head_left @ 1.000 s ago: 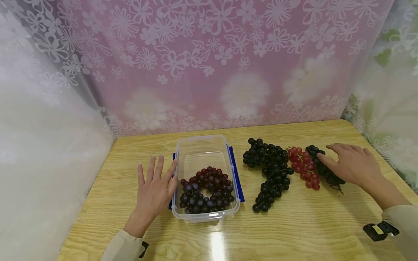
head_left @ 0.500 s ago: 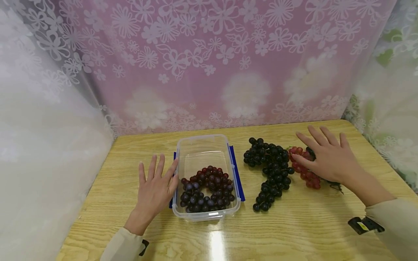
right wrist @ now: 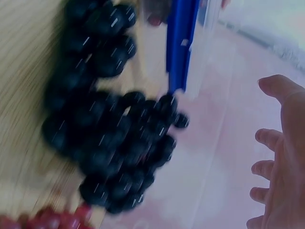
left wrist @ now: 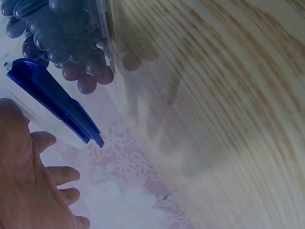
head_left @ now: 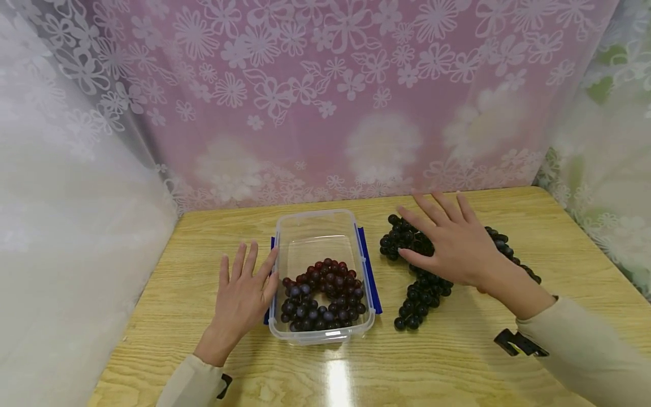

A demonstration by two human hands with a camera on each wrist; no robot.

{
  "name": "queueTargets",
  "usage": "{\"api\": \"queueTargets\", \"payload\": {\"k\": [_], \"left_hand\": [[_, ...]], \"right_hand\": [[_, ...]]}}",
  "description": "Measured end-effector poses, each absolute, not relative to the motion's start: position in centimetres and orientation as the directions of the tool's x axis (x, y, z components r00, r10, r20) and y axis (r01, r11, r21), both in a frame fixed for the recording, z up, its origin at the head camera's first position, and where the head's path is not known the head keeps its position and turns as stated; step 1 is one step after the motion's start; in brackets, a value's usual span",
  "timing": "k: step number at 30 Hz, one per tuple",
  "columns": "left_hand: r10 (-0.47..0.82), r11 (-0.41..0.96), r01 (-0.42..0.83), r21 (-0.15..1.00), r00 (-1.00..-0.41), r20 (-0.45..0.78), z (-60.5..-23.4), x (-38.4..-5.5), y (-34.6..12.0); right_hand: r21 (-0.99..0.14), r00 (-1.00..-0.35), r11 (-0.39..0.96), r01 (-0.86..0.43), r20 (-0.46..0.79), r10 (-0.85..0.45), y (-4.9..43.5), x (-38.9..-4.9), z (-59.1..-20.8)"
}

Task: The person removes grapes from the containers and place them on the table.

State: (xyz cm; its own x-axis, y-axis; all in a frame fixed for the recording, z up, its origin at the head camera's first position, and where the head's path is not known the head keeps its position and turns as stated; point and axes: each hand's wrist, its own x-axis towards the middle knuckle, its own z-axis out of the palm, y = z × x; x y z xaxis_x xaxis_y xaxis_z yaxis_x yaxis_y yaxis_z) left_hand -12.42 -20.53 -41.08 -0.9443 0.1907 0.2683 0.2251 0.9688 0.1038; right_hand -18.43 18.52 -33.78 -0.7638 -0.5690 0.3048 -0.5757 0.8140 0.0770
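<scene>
On a wood-grain tabletop (head_left: 376,367), dark red grapes (head_left: 342,286) are contained in a clear box (head_left: 315,226) flanked by the left hand (head_left: 244,299), spread and grasping nothing, while black grapes (head_left: 421,294) rightward are partly hidden beneath the right hand (head_left: 452,243), likewise spread and unladen.

A pink cloth (head_left: 325,107) printed with white flowers hangs behind a light wood-grain table (head_left: 168,294). At its 2 sides — both paler — hang a whitish left drape (head_left: 76,243) and a right drape (head_left: 610,186) with green patches. Bright glare (head_left: 338,384) marks the tabletop's near part.
</scene>
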Motion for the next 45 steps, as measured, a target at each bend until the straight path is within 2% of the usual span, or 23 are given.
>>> {"api": "queueTargets", "payload": {"k": [10, 16, 27, 32, 37, 45], "left_hand": [[0.200, 0.960, 0.240, 0.143, -0.949, 0.243, -41.3, -12.6, -20.7], [0.199, 0.959, 0.241, 0.149, -0.948, 0.248, -41.3, -12.5, -20.8], [0.186, 0.955, 0.231, 0.183, -0.954, 0.237, -41.5, -12.5, -20.8], [0.185, 0.951, 0.238, 0.195, -0.949, 0.254, -41.5, -12.6, -20.7], [0.179, 0.955, 0.223, 0.198, -0.960, 0.217, -41.5, -12.3, -20.8], [0.180, 0.951, 0.231, 0.205, -0.954, 0.240, -41.5, -12.5, -20.8]], "right_hand": [[0.130, -0.639, 0.698, -0.704, 0.312, -0.703, 13.1, -16.9, -33.5], [0.142, -0.596, 0.659, -0.739, 0.320, -0.737, 10.7, -16.6, -33.5], [0.155, -0.592, 0.629, -0.762, 0.228, -0.773, 8.1, -16.6, -34.1], [0.120, -0.601, 0.621, -0.775, 0.169, -0.781, 7.5, -16.8, -35.1], [0.092, -0.604, 0.616, -0.783, 0.125, -0.787, 7.0, -16.9, -36.1], [0.123, -0.611, 0.615, -0.779, 0.071, -0.788, 6.3, -17.7, -36.6]]}}
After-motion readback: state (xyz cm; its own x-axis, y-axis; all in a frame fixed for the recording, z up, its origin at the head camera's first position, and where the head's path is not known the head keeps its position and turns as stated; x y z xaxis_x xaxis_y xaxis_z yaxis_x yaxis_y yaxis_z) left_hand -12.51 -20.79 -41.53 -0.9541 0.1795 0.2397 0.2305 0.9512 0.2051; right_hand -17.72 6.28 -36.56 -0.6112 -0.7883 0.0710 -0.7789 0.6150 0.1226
